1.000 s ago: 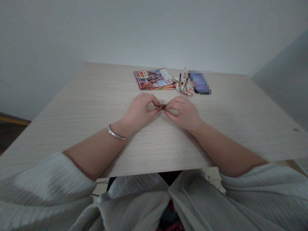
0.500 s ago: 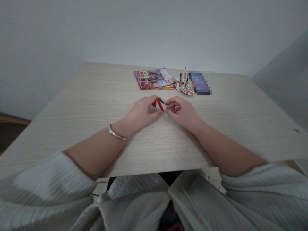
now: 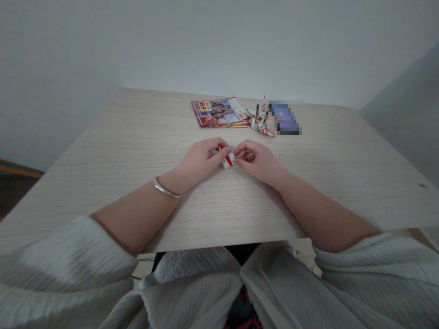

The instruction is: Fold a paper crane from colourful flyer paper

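A small folded piece of paper point(image 3: 228, 160), white with a red stripe, is pinched between the thumb and fingers of my left hand point(image 3: 202, 162). The left thumb lies across its upper side. My right hand point(image 3: 260, 162) is at the paper's right edge, its thumb and forefinger closed on or right against that edge; the fingertips are too small to make out fully. Both hands are just over the middle of the table point(image 3: 219, 210). Part of the folded paper is hidden behind the left thumb and fingers.
Behind my hands lies a stack of colourful printed leaflets point(image 3: 219, 113). Touching its right side is a folded-paper figure with pointed tips point(image 3: 262, 121). To the right of that is a blurred-out bluish rectangular object point(image 3: 286, 119). A wall point(image 3: 219, 50) rises behind the table.
The folded paper has turned in my hands and now points more toward me, showing more of its white face. My left thumb has moved up onto it. Objects behind stay put.
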### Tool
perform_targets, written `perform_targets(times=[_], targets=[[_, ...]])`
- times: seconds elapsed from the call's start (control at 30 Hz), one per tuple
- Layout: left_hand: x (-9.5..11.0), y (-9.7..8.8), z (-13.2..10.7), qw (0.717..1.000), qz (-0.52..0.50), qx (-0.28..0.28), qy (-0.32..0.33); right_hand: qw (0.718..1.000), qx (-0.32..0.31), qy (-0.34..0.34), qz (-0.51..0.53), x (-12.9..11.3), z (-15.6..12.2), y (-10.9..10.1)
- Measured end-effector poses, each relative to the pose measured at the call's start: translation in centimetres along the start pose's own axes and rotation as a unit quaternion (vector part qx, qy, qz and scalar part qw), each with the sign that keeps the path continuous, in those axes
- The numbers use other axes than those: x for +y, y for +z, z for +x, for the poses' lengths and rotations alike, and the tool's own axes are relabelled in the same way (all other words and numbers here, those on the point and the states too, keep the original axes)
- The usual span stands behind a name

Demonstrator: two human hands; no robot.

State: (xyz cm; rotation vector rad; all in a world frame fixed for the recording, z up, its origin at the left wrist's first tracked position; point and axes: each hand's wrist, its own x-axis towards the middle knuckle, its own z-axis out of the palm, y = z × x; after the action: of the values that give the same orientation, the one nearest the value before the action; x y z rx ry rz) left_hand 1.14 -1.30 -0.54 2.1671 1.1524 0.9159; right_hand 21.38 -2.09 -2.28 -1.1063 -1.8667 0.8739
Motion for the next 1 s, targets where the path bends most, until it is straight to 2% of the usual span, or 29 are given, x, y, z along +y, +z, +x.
perform_targets(times=[0.2,0.6,0.7,0.83,1.0], targets=[[0.22,0.06,0.03,1.0,-0.011,0.009,0.003,0.999,-0.014,0.021,0.019,-0.01,-0.01,0.32],[-0.4,0.34,-0.07,0.994,-0.099,-0.034,-0.008,0.997,-0.06,0.038,0.024,-0.11,0.32,-0.01],[-0.54,0.39,-0.06,0.994,-0.098,-0.049,-0.02,0.998,-0.042,0.027,0.034,-0.09,0.36,-0.08],[-0.61,0.53,-0.09,0.993,-0.088,-0.076,-0.032,0.999,0.02,0.019,0.044,0.04,0.51,-0.18],[-0.74,0.83,-0.07,0.994,-0.075,-0.069,-0.037,0.997,0.031,0.025,0.065,0.28,0.57,0.27]])
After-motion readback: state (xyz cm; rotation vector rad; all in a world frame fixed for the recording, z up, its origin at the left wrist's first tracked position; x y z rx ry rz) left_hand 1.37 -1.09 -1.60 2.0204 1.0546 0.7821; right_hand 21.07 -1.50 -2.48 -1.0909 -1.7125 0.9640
